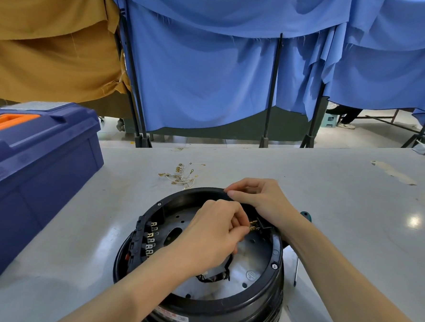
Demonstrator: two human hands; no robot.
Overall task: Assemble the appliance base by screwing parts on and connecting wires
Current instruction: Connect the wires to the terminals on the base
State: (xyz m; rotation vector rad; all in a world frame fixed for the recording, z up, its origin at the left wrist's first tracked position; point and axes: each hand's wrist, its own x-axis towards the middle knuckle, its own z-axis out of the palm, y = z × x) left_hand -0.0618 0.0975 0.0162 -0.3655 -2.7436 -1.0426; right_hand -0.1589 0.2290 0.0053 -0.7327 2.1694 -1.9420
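Two bare hands work inside one round black appliance base [270, 301], which stands at 6 o'clock on the grey table [339, 218]. My left hand [211, 238] pinches a brass wire terminal [251, 228] between thumb and fingertips at the socket block on the rim's 2 o'clock side. My right hand [259, 196] rests curled on the rim at 12 o'clock; whether it grips anything I cannot tell. Within the base: one row of brass tabs [151, 239] at 9 o'clock and one black cable loop [215, 276]. One loose bundle of wires [180, 175] lies beyond the base at 11 o'clock; one closed blue toolbox [31, 174] stands at 9 o'clock.
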